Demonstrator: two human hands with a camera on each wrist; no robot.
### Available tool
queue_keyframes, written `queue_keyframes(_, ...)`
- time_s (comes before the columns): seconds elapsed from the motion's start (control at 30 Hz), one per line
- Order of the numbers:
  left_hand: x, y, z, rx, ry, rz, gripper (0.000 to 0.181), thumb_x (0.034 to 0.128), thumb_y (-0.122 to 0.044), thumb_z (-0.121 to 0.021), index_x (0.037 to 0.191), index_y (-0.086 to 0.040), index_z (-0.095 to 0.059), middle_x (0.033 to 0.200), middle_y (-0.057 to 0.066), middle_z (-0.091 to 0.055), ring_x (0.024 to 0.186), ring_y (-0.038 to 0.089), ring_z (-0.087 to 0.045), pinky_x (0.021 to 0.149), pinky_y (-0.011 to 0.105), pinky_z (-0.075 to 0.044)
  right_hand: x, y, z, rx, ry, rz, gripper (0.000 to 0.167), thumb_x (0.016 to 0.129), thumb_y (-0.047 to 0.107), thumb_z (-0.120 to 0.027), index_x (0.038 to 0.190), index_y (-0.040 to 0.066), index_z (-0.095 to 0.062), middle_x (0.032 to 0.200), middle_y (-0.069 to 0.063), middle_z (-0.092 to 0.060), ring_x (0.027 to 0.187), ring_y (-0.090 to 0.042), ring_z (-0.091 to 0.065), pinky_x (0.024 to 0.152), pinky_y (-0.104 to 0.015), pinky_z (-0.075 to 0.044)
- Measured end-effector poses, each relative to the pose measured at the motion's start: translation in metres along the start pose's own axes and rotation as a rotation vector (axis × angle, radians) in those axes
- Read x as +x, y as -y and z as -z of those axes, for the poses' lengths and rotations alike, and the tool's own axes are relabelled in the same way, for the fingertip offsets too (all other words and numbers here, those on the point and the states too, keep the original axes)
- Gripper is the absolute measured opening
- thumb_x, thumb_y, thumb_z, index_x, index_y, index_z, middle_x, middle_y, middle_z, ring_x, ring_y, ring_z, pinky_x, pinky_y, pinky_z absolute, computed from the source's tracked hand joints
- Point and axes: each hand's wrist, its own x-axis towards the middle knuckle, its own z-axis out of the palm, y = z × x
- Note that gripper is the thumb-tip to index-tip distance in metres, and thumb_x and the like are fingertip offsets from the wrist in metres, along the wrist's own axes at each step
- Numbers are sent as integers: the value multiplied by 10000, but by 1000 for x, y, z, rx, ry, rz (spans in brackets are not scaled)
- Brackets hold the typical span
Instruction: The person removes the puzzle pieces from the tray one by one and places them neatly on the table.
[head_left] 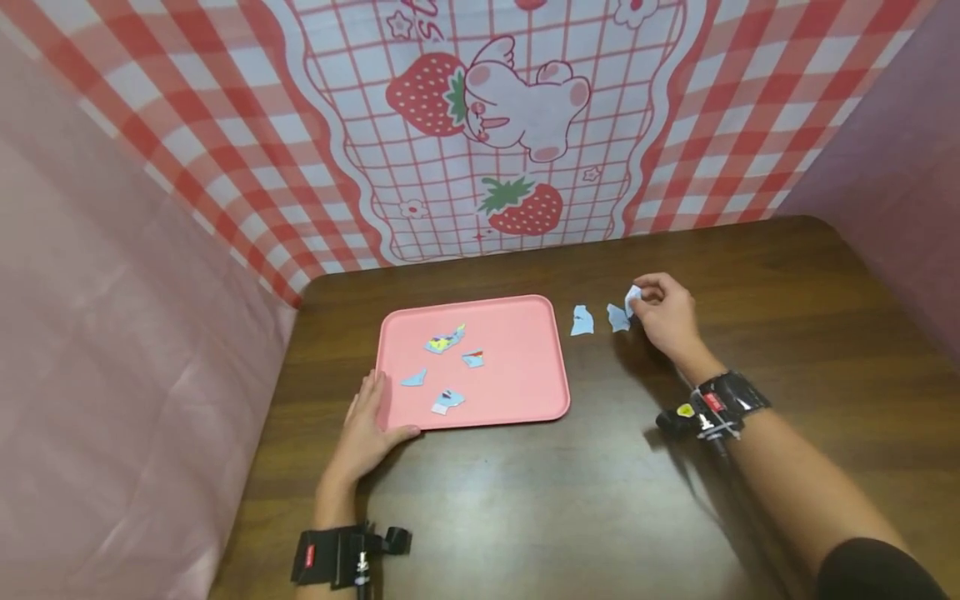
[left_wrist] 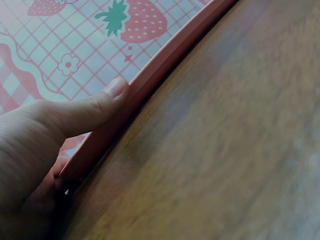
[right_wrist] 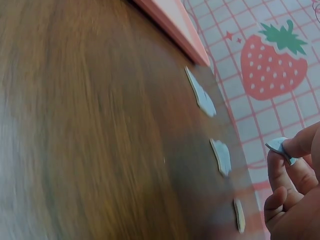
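Observation:
My right hand (head_left: pixel 667 317) pinches a pale blue, irregular card piece (right_wrist: pixel 280 144) between thumb and fingers, held above the table. Under and beside it lie more such pieces: one left piece (head_left: pixel 582 320), a middle piece (head_left: pixel 618 317), and a third piece (right_wrist: pixel 239 216) seen only in the right wrist view. At the front left corner of a pink tray (head_left: pixel 517 367) rests my left hand (head_left: pixel 367 429), fingers fairly straight along the side and thumb (left_wrist: pixel 107 97) against the front rim. Inside the tray are a yellow-marked piece (head_left: pixel 445 340), a red-marked piece (head_left: pixel 474 359) and other blue pieces (head_left: pixel 415 378).
The tray stands on a brown wooden table (head_left: pixel 540 500). A red-and-white checked cloth (head_left: pixel 720 108) with strawberries hangs behind the table's far edge. Pink cloth (head_left: pixel 135 375) hangs at the left. Each wrist wears a black strap with a camera, such as the right strap (head_left: pixel 731 400).

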Motion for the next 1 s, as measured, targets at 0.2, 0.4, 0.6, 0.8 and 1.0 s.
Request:
queue_keyframes(0.2, 3, 1, 1, 22, 7, -24, 1154, 780, -477, -851, 1597, 2, -191, 1663, 222, -109, 1531, 389, -70, 1220, 546, -56, 1, -10, 16, -45, -36, -34, 269, 888, 4, -682, 1148, -63, -660, 823, 20, -638, 703, 72, -560, 627, -87, -463)
queue_keyframes(0.4, 4, 2, 0, 27, 5, -29, 1143, 782, -477, -849, 1594, 4, -203, 1659, 227, -120, 1530, 390, -78, 1220, 548, -62, 3, -22, 35, -117, -83, -64, 266, 888, 40, -684, 1143, -35, -678, 792, 111, -615, 697, 106, -536, 643, -88, -430)
queue_keyframes(0.6, 0, 4, -1, 40, 1, -27, 1141, 778, -500, -843, 1588, 10, -222, 1655, 242, -119, 1524, 414, -82, 1207, 586, -75, 4, -34, 49, -206, -84, -74, 273, 897, 76, -673, 1151, -23, -677, 937, -141, -725, 686, 161, -502, 672, -129, -415)
queue_keyframes(0.8, -1, 4, -1, 35, -4, -26, 1136, 774, -496, -847, 1586, 9, -233, 1656, 242, -113, 1523, 417, -84, 1208, 585, -79, 4, -45, 58, -286, -39, -86, 264, 908, 94, -673, 1148, -17, -675, 1015, -228, -714, 683, 149, -463, 708, -242, -406)
queue_keyframes(1.0, 1, 2, -1, 24, -8, -19, 1132, 767, -469, -861, 1586, 3, -238, 1663, 226, -96, 1525, 411, -77, 1205, 592, -84, 6, -49, 61, -315, -25, -56, 248, 899, 71, -670, 1124, -33, -671, 994, -237, -707, 738, -3, -551, 708, -275, -419)
